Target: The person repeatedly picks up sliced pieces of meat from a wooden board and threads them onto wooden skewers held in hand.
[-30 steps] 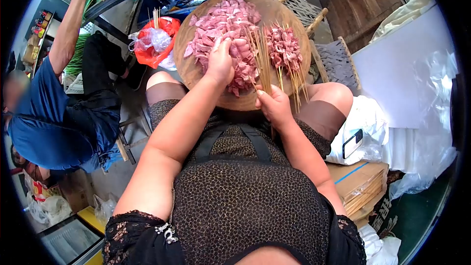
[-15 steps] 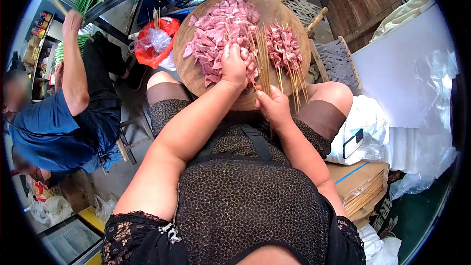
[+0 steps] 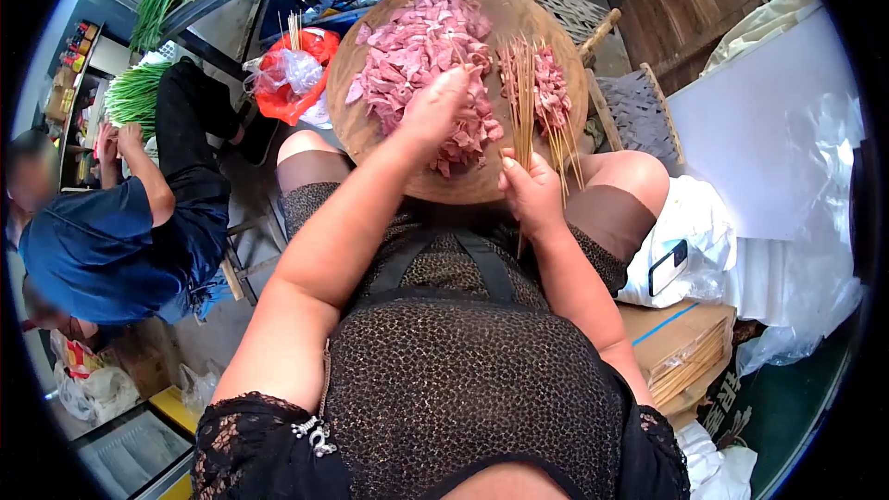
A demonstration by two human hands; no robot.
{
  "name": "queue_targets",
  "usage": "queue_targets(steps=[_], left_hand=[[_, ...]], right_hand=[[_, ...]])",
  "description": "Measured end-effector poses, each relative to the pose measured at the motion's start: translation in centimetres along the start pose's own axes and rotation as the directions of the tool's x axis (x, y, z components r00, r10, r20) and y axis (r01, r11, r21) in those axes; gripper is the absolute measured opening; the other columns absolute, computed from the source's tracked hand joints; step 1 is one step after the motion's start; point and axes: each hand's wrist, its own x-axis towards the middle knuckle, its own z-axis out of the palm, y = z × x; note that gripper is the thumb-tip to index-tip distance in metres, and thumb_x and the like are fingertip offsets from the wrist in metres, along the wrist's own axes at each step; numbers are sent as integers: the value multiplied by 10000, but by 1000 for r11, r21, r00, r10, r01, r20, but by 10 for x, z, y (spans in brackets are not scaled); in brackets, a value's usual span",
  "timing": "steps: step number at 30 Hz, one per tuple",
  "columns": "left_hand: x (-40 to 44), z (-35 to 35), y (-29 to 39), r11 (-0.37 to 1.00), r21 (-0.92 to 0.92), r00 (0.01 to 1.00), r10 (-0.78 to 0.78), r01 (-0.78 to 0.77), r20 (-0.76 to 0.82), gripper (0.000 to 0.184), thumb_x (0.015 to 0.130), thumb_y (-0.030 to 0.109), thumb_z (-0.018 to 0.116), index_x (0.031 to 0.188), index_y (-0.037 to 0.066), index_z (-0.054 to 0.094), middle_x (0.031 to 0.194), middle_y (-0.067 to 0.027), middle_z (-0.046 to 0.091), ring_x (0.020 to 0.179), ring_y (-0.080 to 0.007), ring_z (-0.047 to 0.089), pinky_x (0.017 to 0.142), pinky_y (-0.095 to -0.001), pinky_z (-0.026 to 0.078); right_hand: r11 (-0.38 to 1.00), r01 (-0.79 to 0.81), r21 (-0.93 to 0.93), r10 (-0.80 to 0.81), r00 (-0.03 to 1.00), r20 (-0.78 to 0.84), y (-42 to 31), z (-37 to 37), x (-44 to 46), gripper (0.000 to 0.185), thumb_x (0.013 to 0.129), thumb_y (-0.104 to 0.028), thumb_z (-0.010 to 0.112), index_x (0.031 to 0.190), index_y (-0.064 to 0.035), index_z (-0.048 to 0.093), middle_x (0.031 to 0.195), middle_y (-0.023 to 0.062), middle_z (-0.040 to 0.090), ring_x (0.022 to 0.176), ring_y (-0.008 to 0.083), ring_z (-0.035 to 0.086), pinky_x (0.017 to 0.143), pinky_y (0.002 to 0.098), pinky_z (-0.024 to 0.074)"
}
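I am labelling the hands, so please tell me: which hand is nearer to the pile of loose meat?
The left hand: it is over the pile of loose meat. The right hand is farther, by the near edge of the round board, holding thin sticks.

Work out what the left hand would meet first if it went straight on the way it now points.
Probably the pile of meat pieces on the round wooden board: the left hand points across it, though its height above the meat is unclear.
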Motion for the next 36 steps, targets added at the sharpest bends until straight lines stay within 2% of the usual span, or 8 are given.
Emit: queue_targets(steps=[5,9,13,18,19,20,24,36], left_hand=[[-9,-76,20,661,733,975,224,-161,12,276,771,277,656,912,39,671,849,-129,644,765,-211,618,717,-315,476],[-22,-72,10,272,943,966,224,-192,132,321,740,290,663,913,19,660,861,-172,616,848,-311,589,781,-368,464],[-24,-64,-1,107,977,962,223,-185,158,248,749,222,615,919,47,659,882,-181,614,859,-335,582,785,-396,463],[-18,-80,9,371,910,968,230,-183,101,212,836,191,550,925,16,630,953,-174,627,787,-284,626,712,-352,502],[-15,-82,9,780,624,995,84,-37,-45,206,862,181,526,961,21,609,971,-164,627,794,-261,629,701,-331,510],[-13,-84,9,976,174,988,-116,133,-104,202,887,172,502,997,25,587,990,-153,628,800,-239,632,690,-310,518],[-21,-71,21,958,-213,980,-197,190,-11,197,904,142,477,1073,42,482,952,-155,623,811,-248,645,654,-307,548],[-32,-32,15,948,-246,979,-189,201,69,181,889,143,526,1009,9,548,959,-123,622,862,-224,629,725,-314,537]], right_hand=[[1000,-5,15,5,1000,-1,-3,-3,-3,181,893,-130,518,1045,-33,525,647,4,533,451,40,401,405,168,298],[999,-2,35,2,1000,12,-2,1,-2,185,893,-131,519,1051,-34,525,649,4,536,450,40,401,407,167,297],[999,15,40,-16,1000,26,2,-1,-2,188,893,-132,520,1055,-35,525,645,4,534,451,40,403,408,166,294],[999,9,51,-10,1000,7,-1,0,-6,189,891,-129,524,1055,-35,525,647,5,533,457,39,402,412,165,291],[999,-1,45,0,1000,17,-1,-2,-5,189,890,-127,524,1055,-34,526,649,5,533,458,39,401,415,164,292],[999,-11,39,10,1000,27,-1,-2,-5,189,890,-126,524,1055,-33,526,651,5,534,460,39,400,417,164,292],[999,-8,51,7,999,32,1,-1,-2,188,890,-125,523,1052,-31,526,649,6,533,458,39,398,417,165,291],[998,-53,35,52,999,6,0,0,-2,201,882,-143,535,1058,-45,528,637,-18,528,420,31,370,390,168,281]])
